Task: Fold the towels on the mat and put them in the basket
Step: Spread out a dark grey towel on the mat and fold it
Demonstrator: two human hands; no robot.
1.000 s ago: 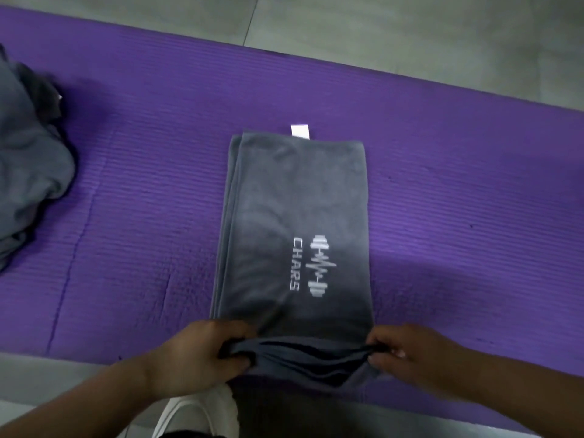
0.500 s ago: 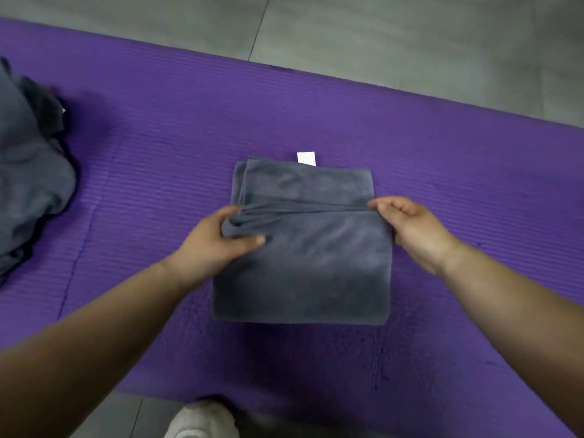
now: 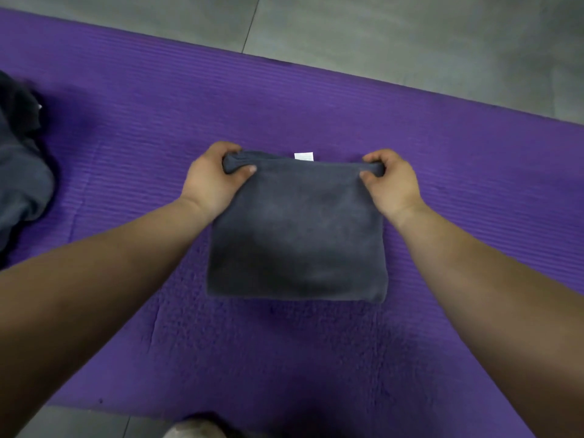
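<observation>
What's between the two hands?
Head view: the far edge of the folded grey towel, gripped by left hand and right hand, with its white tag peeking out.

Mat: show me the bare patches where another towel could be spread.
Bare mat runs right of the folded towel and right hand; a strip lies between the towel and the grey floor beyond; another between left hand and the towel pile. The pile crowds the left edge.

arms: left forearm (image 3: pixel 104 279) and right forearm (image 3: pixel 493 279) bare, unsleeved to frame edge | hands: left hand (image 3: pixel 215 181), right hand (image 3: pixel 392 181) bare, short thumbnails | near edge: pale rounded shoe toe (image 3: pixel 196 430), blurred
</observation>
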